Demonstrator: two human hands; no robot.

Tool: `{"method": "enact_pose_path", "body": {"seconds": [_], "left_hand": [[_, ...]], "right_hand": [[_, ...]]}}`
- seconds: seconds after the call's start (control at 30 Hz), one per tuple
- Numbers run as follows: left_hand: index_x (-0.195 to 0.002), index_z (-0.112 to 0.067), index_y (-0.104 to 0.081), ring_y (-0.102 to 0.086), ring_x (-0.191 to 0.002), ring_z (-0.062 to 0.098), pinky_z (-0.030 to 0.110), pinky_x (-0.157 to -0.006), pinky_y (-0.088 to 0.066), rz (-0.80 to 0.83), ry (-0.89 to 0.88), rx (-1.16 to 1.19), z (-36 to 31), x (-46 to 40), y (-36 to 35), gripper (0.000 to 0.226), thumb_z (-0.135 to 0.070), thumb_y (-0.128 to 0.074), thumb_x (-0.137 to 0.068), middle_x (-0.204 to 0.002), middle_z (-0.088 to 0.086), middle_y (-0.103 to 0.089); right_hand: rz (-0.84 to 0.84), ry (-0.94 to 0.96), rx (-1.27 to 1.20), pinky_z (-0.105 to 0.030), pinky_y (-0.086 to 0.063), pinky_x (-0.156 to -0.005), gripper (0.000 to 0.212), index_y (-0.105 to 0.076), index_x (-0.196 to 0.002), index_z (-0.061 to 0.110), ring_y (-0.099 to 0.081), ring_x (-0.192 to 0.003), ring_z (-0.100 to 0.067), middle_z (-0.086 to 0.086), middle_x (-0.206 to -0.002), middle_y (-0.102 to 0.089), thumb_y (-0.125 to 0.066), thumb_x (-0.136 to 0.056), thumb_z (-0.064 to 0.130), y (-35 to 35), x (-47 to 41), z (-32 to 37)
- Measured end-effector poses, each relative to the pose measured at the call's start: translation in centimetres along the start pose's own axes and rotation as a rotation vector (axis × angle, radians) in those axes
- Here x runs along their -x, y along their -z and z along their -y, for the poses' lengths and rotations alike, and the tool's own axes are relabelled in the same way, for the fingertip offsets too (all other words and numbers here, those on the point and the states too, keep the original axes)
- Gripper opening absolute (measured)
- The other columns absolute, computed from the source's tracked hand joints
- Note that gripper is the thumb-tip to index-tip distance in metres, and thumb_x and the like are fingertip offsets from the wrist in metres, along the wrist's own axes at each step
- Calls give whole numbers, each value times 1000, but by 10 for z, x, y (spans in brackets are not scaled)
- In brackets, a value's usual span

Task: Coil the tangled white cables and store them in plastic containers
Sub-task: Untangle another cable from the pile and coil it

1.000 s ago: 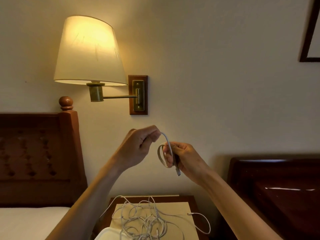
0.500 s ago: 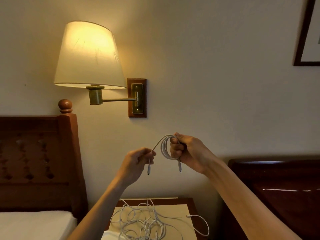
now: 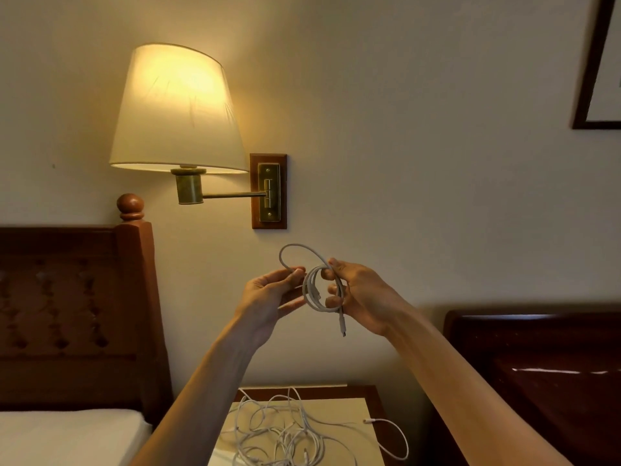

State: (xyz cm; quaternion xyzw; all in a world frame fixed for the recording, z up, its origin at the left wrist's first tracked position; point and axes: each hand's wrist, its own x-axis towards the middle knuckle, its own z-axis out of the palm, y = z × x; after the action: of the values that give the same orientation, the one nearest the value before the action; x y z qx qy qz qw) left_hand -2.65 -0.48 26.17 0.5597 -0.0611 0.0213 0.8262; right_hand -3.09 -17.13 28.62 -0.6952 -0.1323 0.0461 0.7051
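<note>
We held both arms up in front of the wall, hands close together, just below the lit wall lamp (image 3: 178, 109). Our right hand (image 3: 361, 295) was turned with its palm facing left, and its fingers and thumb were curled round a small coil of white cable (image 3: 317, 289), holding the loops together. One plug end of that cable hung straight down from the coil, beside our right palm. Our left hand (image 3: 268, 299) was palm up, with its thumb and first fingers pinching the loose end of the same cable near the coil, while its other fingers stayed looser below. From that pinch the cable made one big open loop that rose above both hands and came back down to the coil. Far below our arms, the tangled cables (image 3: 285, 432) lay in a messy heap on the bedside table (image 3: 363, 391), with one plug end sticking out to the right. A wooden headboard (image 3: 74, 314) stood on the left, above a white bed.
</note>
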Motion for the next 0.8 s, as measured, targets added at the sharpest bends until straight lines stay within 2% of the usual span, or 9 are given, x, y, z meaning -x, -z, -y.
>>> {"method": "enact_pose_path", "body": {"seconds": [0.13, 0.23, 0.37, 0.47, 0.53, 0.57, 0.63, 0.7, 0.8], "left_hand": [[-98, -13, -74, -61, -87, 19, 34, -73, -45, -21, 50, -55, 8, 1, -6, 15, -19, -70, -85, -85, 2, -71], [-93, -16, -74, -55, -85, 18, 33, -70, -40, 7, 95, -51, 8, 4, -7, 10, -19, -68, -86, -83, 1, -68], [-87, -15, -75, -52, -91, 22, 35, -70, -38, 112, 130, -129, 9, 9, -8, 20, -10, -56, -91, -86, 4, -66], [-95, -13, -71, -55, -98, 26, 38, -74, -41, 81, 83, -114, 7, 16, -14, 23, -23, -50, -97, -94, 7, -67], [-107, -18, -69, -58, -103, 23, 37, -80, -42, 53, 13, -171, 5, 23, -20, 28, -39, -53, -96, -104, 5, -67], [-109, -21, -68, -58, -103, 18, 33, -81, -42, 48, -41, -231, 4, 27, -23, 27, -39, -58, -93, -104, 1, -68], [-108, -20, -69, -61, -94, 12, 22, -75, -42, 36, -169, -336, 3, 31, -28, 18, -22, -64, -91, -93, -1, -68], [-106, -17, -70, -61, -85, 11, 16, -69, -45, -42, -308, -474, 5, 31, -29, 18, -9, -62, -91, -90, 3, -67], [-99, -16, -73, -57, -70, 5, 15, -61, -37, -320, -567, -1011, 12, 27, -22, 16, -27, -64, -92, -86, -4, -70]], "right_hand": [[48, 8, 30, -28, -48, -67, 38, -58, -89, 11, -47, -87, -22, -13, -103, -54, -34, -106, 35, -4, 2, -2], [36, 15, 40, -27, -46, -66, 37, -57, -93, 9, -43, -87, -21, -10, -99, -49, -33, -106, 35, -5, 5, -1], [-1, 37, 99, -29, -45, -71, 37, -58, -91, 12, -42, -86, -19, -9, -97, -46, -32, -106, 34, -6, 5, 1], [-13, 65, 133, -28, -44, -71, 38, -56, -92, 10, -41, -79, -16, -8, -91, -45, -30, -107, 33, -9, 4, 4], [-25, 81, 151, -31, -45, -75, 38, -56, -89, 11, -43, -79, -16, -6, -88, -47, -29, -107, 31, -12, 3, 6], [-27, 93, 161, -32, -47, -77, 39, -56, -87, 11, -45, -80, -16, -5, -87, -48, -29, -107, 31, -14, 2, 7], [-40, 119, 183, -37, -52, -83, 39, -55, -84, 13, -48, -81, -17, -4, -84, -49, -30, -107, 31, -17, -1, 7], [-62, 147, 199, -40, -52, -86, 36, -53, -83, 13, -48, -81, -16, -2, -84, -48, -32, -106, 31, -18, -4, 7], [-96, 200, 201, -30, -50, -74, 33, -50, -85, 11, -45, -73, -12, 3, -81, -47, -33, -106, 31, -17, -6, 7]]}}
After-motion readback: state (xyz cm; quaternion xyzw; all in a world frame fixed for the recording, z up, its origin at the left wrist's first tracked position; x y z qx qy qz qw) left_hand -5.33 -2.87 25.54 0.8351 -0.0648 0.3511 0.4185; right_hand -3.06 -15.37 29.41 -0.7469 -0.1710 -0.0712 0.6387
